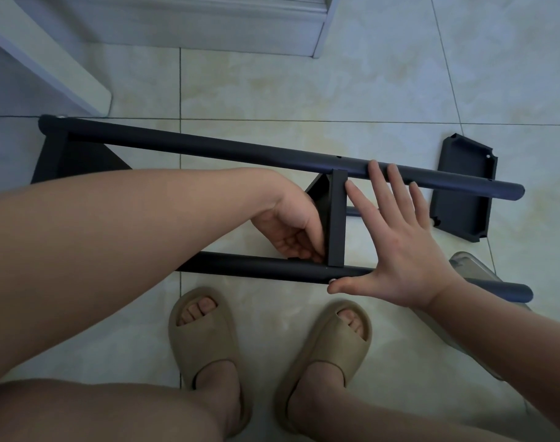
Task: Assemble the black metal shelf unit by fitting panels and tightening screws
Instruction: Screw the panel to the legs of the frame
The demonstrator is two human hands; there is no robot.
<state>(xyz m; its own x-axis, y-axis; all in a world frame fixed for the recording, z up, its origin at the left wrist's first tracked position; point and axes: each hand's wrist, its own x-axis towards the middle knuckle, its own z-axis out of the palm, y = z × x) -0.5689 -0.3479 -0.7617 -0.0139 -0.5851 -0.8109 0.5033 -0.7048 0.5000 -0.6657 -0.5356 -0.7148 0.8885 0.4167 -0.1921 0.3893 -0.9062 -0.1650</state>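
The black shelf frame lies on its side on the tiled floor, with a far tube (208, 143) and a near tube (256, 267) running left to right. A black panel (337, 218) stands on edge between them. My left hand (288, 228) reaches under the frame beside that panel, its fingers curled against the panel's lower edge near the near tube. My right hand (390, 237) is spread flat over the frame, fingertips on the far tube and thumb on the near tube by a small screw (333, 281). A loose black panel (463, 189) lies on the floor at the right.
My feet in tan slippers (208, 342) stand just in front of the frame. A clear plastic bag (470, 269) lies under my right forearm. A white furniture leg (49, 59) and a white baseboard (208, 30) are at the back.
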